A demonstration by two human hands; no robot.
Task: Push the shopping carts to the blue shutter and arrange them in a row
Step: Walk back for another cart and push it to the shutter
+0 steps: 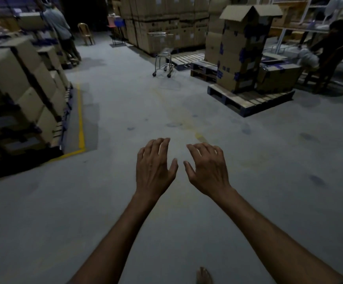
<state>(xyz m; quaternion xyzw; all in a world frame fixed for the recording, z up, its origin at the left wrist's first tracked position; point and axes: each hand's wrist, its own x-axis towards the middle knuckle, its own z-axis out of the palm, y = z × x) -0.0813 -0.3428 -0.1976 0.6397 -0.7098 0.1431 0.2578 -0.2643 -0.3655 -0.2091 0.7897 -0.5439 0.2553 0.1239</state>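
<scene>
We hold both hands out over the grey floor (125, 103), touching nothing. The left hand (153, 170) and right hand (208, 171) sit close together, palms down, fingers spread and loosely bent, thumbs nearly meeting. At the bottom edge, one bare foot (203, 276) is cut off by the frame.

The shopping cart (163, 55) stands well ahead of us, beside a low pallet (187, 58) and in front of a wall of stacked cartons (166, 19). Its thin wire basket blurs into the cartons behind it, so we cannot tell whether it holds anything; the chrome legs and wheels read more clearly.

To the right, a tall stack of boxes (242, 58) rests on a wooden pallet (254, 101). The top box (250, 12) has its flaps raised, its contents hidden from us. More boxes (19, 78) are piled at left, half lost in shadow.
</scene>
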